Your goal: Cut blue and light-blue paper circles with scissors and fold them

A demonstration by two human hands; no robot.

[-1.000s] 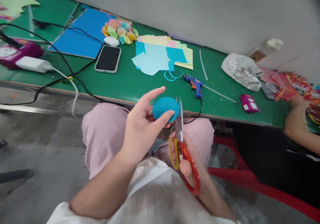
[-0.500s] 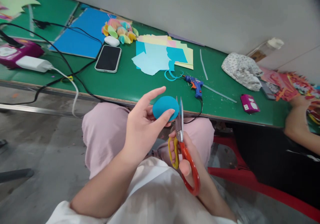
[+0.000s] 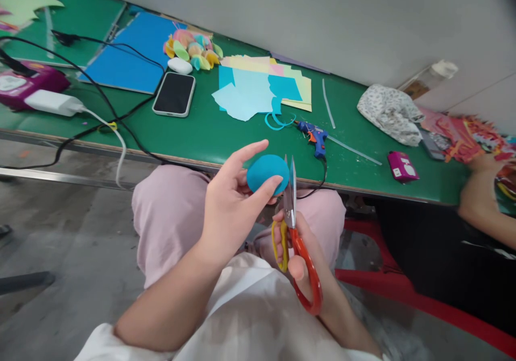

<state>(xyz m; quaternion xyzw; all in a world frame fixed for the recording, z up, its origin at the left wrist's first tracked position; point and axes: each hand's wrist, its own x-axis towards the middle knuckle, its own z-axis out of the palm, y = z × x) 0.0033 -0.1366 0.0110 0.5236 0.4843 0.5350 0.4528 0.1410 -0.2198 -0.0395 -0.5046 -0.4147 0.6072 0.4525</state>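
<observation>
A round teal paper piece is pinched between the thumb and fingers of my left hand, above my lap. My right hand has its thumb and fingers in the handles of scissors, one handle red and the other yellow. The blades point up toward the table, slightly apart, close beside the right edge of the teal piece. Beyond my hands, teal, pale blue and yellow paper sheets lie on the green table, with thin teal paper loops at their front.
A blue glue gun with a cord lies right of the sheets. Left are a phone, paper petals, a blue folder and cables. Another person's arm is at the far right, near a purple box.
</observation>
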